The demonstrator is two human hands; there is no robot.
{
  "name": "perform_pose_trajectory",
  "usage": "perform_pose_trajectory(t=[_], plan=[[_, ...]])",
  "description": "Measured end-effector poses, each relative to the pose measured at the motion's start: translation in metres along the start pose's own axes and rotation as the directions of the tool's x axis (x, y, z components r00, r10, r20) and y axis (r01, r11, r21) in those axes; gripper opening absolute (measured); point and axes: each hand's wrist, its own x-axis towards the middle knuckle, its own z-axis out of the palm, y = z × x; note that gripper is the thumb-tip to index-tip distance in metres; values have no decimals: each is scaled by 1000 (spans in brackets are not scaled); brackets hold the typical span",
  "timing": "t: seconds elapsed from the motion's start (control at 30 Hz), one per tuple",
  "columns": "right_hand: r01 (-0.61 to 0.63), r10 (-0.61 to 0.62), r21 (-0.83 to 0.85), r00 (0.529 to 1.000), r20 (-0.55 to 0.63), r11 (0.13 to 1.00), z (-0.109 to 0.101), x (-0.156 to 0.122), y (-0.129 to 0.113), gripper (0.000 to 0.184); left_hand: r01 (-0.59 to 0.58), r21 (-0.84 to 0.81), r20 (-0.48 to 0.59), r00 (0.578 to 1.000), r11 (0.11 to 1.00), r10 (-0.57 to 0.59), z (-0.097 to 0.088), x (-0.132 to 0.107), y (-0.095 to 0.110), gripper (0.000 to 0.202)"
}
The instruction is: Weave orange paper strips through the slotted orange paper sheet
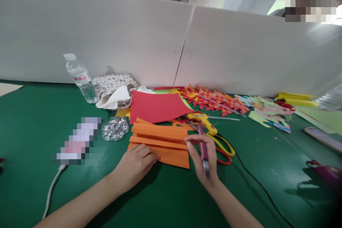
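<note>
A pleated sheet of orange paper (167, 156) lies in front of me, with raised folds running from left to right. My left hand (139, 162) is closed on its near left part, fingers bent over the paper and thumb by the front edge. At the right edge, my right hand (204, 156) has a pink utility knife (203, 148) tucked in its fingers. The knife points lengthwise, its metallic end towards me. Thumb and index fingertip of that hand come together at the paper's right edge. Red paper (157, 107) lies just behind the orange sheet.
Scissors (226, 146) and a yellow glue gun (204, 121) with a black cord (256, 181) lie right. Behind are woven paper pieces (213, 98) and scraps (269, 110). Left are a bag of googly eyes (115, 129), a phone (80, 139) and a water bottle (81, 78).
</note>
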Motion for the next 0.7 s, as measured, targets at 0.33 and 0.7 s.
perform_pose_trajectory(t=[0.33,0.7], plan=[[406,-207,-188,749,629,894,8,-9,4,10,142,-154,-3,990,978,-144,-13,2,-10,24],[317,-42,-386,816,577,866,0,-3,13,24,440,-183,-104,881,879,-462,-15,5,-44,30]])
